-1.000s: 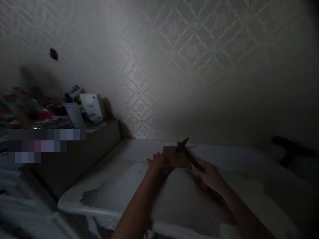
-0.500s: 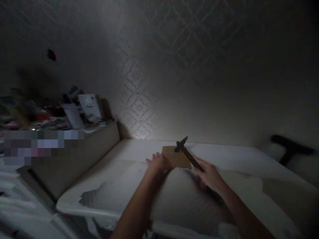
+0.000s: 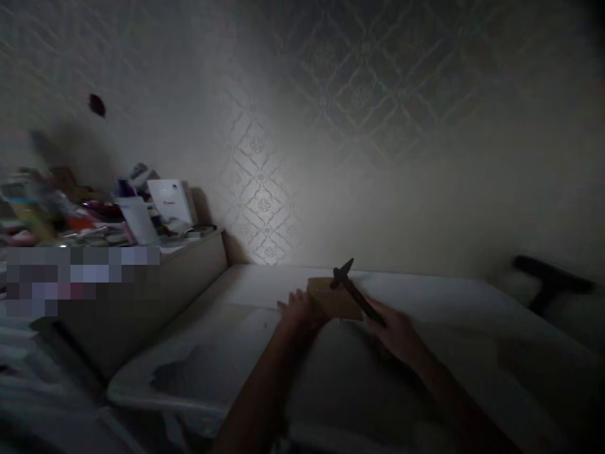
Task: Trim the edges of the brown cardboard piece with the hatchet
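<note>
My right hand (image 3: 394,331) is closed around the handle of a hammer (image 3: 362,296). The hammer's dark head lies over the upper part of a thin brown board (image 3: 340,307); whether it touches the board I cannot tell. A short row of small pale marks, perhaps nails, runs across the board left of the hammer head. At the board's left edge rests my left hand (image 3: 297,312), its fingers spread out beside the board. Its thumb is hard to make out in the shadow.
The board lies on a white table (image 3: 255,284) with peeling patches, against a patterned wall (image 3: 265,189). A cluttered cabinet (image 3: 189,268) at left carries a white box (image 3: 172,200) and other items. At right stands a dark T-shaped object (image 3: 551,277).
The light has shifted: the wall is brighter, while the table and my arms are darker. The hammer head has moved very slightly left. Both hands stay nearly in place.
</note>
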The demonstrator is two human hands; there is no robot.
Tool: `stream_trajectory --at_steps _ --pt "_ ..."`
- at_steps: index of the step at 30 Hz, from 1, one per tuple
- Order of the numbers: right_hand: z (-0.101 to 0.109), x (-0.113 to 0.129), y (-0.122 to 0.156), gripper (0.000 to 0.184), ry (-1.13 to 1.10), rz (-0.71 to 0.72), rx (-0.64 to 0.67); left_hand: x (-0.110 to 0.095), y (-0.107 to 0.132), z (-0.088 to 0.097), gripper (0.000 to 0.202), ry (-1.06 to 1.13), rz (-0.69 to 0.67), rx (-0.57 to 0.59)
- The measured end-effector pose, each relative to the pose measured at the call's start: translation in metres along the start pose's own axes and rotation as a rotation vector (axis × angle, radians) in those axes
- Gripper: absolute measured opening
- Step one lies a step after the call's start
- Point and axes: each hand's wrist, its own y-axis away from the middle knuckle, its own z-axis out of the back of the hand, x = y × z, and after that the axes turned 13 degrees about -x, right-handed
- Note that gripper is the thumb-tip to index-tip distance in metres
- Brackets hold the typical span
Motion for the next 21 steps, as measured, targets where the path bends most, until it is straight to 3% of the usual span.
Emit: stream_trajectory --at_steps 7,21 --pt "0.0023 0.0063 0.0018 0.052 0.011 0.044 -0.047 -0.0009 0.0008 0.0005 0.086 0.007 -0.002 -0.001" --pt "0.003 0.0052 0.0023 0.054 0.047 0.023 0.003 -0.001 0.003 0.0042 0.087 0.006 -0.008 0.007"
